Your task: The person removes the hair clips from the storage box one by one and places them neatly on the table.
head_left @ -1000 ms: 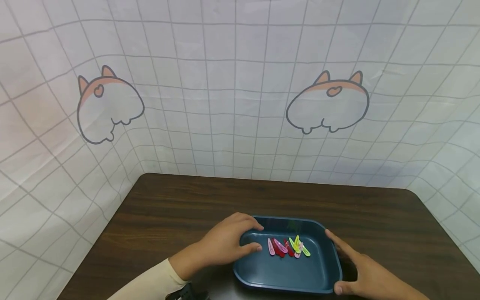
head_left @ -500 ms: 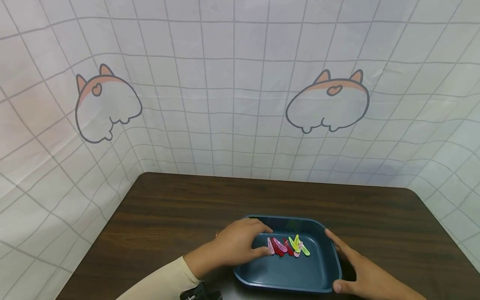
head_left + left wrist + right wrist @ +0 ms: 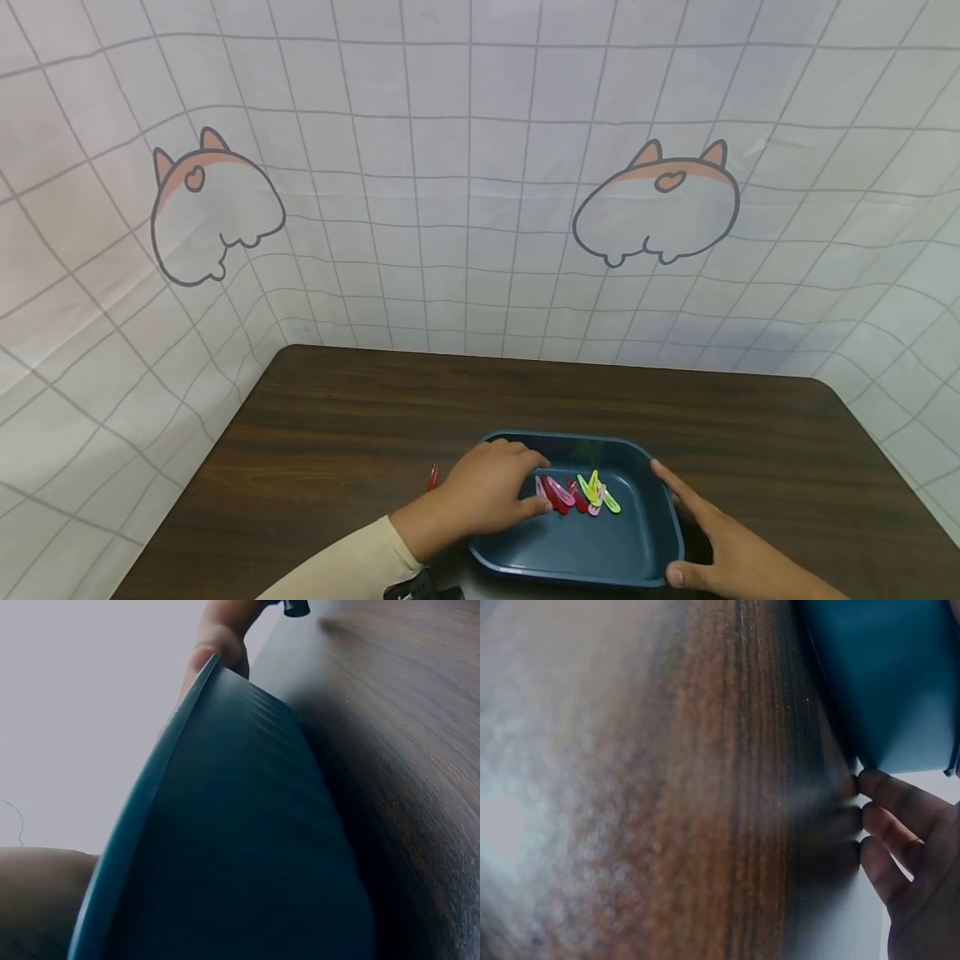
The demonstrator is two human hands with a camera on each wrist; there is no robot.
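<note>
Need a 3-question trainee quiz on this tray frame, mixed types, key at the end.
1. True or false: the hair clips lie on the bare table, outside the tray.
2. Which hand reaches over the tray's rim toward the clips? A) left hand B) right hand
3. Fill in: the right hand rests against the tray's ____ side, seen from the head view.

Key: 1 false; 2 A; 3 right.
</note>
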